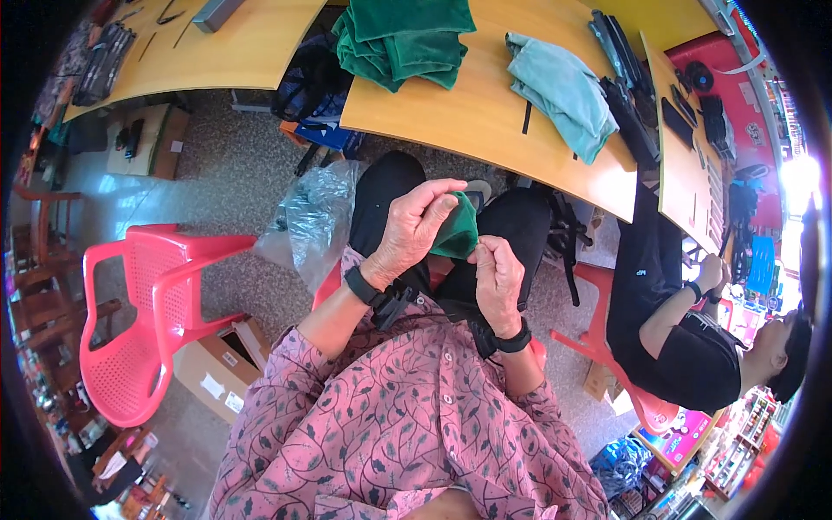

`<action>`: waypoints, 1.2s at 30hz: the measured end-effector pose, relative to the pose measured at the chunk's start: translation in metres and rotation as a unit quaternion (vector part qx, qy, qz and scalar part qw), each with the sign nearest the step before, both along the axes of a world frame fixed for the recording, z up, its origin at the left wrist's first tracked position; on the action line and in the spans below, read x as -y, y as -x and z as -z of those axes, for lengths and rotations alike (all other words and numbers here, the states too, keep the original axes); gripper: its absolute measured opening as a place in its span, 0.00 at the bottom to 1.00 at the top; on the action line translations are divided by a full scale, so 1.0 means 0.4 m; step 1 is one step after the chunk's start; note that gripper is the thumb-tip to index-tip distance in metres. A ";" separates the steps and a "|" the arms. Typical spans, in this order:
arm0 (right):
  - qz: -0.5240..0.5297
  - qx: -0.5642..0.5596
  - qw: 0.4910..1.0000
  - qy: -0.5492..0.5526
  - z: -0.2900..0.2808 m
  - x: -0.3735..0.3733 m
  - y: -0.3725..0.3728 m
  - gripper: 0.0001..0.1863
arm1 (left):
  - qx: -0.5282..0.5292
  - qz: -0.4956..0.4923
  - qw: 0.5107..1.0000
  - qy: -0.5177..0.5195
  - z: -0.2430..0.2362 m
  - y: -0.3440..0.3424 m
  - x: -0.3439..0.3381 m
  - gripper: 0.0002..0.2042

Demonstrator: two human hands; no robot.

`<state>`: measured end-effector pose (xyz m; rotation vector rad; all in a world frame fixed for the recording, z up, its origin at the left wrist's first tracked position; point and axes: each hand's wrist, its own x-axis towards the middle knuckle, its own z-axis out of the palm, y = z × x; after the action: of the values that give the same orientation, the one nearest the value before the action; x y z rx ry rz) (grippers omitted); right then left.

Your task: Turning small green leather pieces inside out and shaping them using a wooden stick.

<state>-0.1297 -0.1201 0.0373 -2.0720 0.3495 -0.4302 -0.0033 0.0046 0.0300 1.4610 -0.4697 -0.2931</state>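
Observation:
A small piece of dark green cloth (pixel 460 232) is held over my lap, above my black trousers. My left hand (pixel 414 227) pinches its upper left edge between thumb and fingers. Closed against the cloth's lower right edge is my right hand (pixel 497 279), fingers curled; whether something thin sits between the fingertips is too small to tell. Both wrists wear black bands. On the wooden table (pixel 485 113) ahead lie a pile of folded dark green cloths (pixel 403 39) and a light teal cloth (pixel 563 91).
A red plastic chair (pixel 147 312) stands at my left beside a cardboard box (pixel 221 368). A clear plastic bag (pixel 316 221) lies on the floor. A person in black (pixel 685 338) sits at my right on a red chair. Black strips and tools (pixel 628 82) lie on the table.

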 end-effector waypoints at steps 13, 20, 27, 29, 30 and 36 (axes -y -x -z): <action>0.012 0.011 1.000 -0.003 0.000 -0.003 0.005 0.04 | -0.062 0.042 0.997 0.017 0.002 -0.001 -0.007 0.11; 0.015 0.013 1.000 -0.018 0.009 -0.010 0.012 0.04 | -0.089 0.013 0.995 0.050 -0.017 0.007 -0.001 0.10; 0.038 0.021 0.997 -0.066 0.007 -0.023 0.002 0.04 | -0.073 0.036 0.996 0.045 -0.005 0.016 0.002 0.10; 0.044 0.023 0.996 -0.072 0.009 -0.026 0.002 0.04 | -0.103 0.043 0.993 0.045 -0.008 0.027 0.004 0.09; 0.051 0.026 0.995 -0.077 0.011 -0.027 0.002 0.04 | -0.100 0.042 0.994 0.031 -0.008 0.029 0.005 0.09; 0.025 0.007 0.997 -0.071 0.004 -0.022 0.001 0.05 | -0.122 0.047 0.991 0.030 0.001 0.025 -0.002 0.09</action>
<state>-0.1303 -0.1115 0.0358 -1.9250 0.4115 -0.4372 -0.0132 0.0054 0.0295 1.3259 -0.3450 -0.5218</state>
